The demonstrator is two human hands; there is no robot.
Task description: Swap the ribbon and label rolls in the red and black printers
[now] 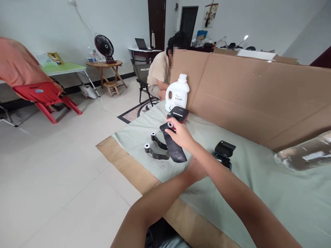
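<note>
My right hand (181, 133) pinches a roll with a white end and a dark core, and its loose black strip (176, 148) hangs down toward the cloth. Two smaller rolls stand on the green cloth (160, 172) to the left, a nearer one (147, 148) and a farther one (153, 136), each with a black strip trailing rightward. Just behind the right hand is a black and red printer-like box (179, 113). My left hand (198, 169) passes under the right forearm; its fingers are hidden. To its right sits a black device with a raised lid (224, 150).
A white detergent jug (178, 93) stands behind the box. Tall cardboard (245, 86) walls the far side. A clear plastic-wrapped bundle (306, 151) lies right. Beyond are a seated person (159, 70), a red chair (42, 93) and a fan (104, 46).
</note>
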